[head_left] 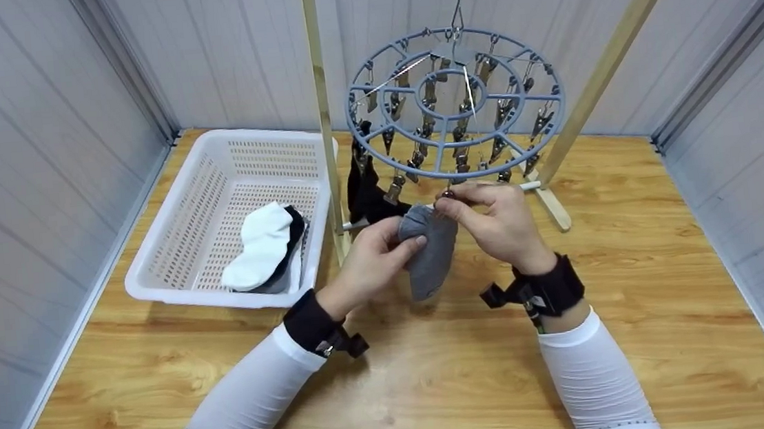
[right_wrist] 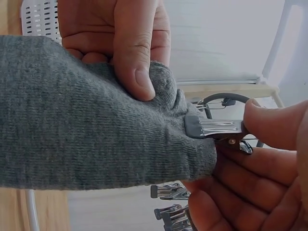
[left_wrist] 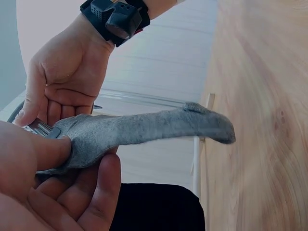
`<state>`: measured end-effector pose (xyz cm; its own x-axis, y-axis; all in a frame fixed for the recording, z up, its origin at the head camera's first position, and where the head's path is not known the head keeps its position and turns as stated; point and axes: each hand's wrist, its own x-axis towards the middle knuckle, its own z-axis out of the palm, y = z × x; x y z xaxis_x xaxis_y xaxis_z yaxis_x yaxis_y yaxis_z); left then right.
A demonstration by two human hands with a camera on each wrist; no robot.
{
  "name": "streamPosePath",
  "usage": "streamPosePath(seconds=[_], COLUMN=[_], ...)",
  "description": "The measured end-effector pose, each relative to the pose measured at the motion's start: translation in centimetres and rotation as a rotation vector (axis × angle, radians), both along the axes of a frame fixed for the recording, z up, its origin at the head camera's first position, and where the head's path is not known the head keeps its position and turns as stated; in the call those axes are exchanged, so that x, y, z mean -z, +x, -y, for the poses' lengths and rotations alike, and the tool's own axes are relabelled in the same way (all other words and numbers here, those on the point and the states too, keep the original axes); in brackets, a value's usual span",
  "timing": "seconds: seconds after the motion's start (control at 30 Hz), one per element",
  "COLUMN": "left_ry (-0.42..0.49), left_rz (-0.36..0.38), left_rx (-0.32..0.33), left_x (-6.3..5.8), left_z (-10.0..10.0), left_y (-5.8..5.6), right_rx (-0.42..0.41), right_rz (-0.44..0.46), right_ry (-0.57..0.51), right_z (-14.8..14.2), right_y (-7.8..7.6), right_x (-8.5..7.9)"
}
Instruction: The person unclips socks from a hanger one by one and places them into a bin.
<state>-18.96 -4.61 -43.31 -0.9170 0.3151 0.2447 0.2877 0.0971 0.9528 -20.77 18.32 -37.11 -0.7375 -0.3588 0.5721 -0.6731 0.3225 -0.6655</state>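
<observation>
A grey sock [head_left: 433,258] hangs toe down between the two hands. The left hand [head_left: 377,253] pinches it near the cuff, thumb on top of the knit in the right wrist view. At the sock's opening, a metal clip [right_wrist: 220,127] with dark grey tips bites the cuff edge. The right hand [head_left: 499,221] holds that clip by its back end between thumb and fingers. Both hands are just below the front rim of a round blue-grey drying hanger [head_left: 441,157], from which several such clips dangle. Behind the left hand, a black sock [head_left: 362,188] hangs from the hanger's left side.
On the left stands a white perforated basket [head_left: 188,295] with a white sock [head_left: 260,246] lying over black and grey ones. Wooden posts [head_left: 321,102] of a rack rise on both sides of the hanger. White panel walls enclose the wooden tabletop [head_left: 397,393].
</observation>
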Motion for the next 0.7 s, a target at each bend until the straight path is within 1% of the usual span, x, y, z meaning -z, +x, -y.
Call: streamPosePath(seconds=[0.23, 0.47, 0.6, 0.7], left_ry=[-0.02, -0.034, -0.049, -0.043], left_rz=[-0.038, -0.055, -0.066, -0.064], left_rx=[-0.004, 0.001, -0.002, 0.003], left_x=[-0.02, -0.09, -0.15, -0.19], left_z=[0.21, 0.28, 0.38, 0.44], left_y=[-0.17, -0.18, -0.17, -0.15], right_rx=[0.002, -0.017, -0.012, -0.007], right_rz=[-0.029, -0.039, -0.054, -0.059], right_ry=[-0.019, -0.068, -0.092, -0.094], right_z=[0.13, 0.19, 0.15, 0.06], right_y=[-0.09, -0.13, -0.21, -0.28], right_x=[0.06, 0.12, 0.13, 0.11])
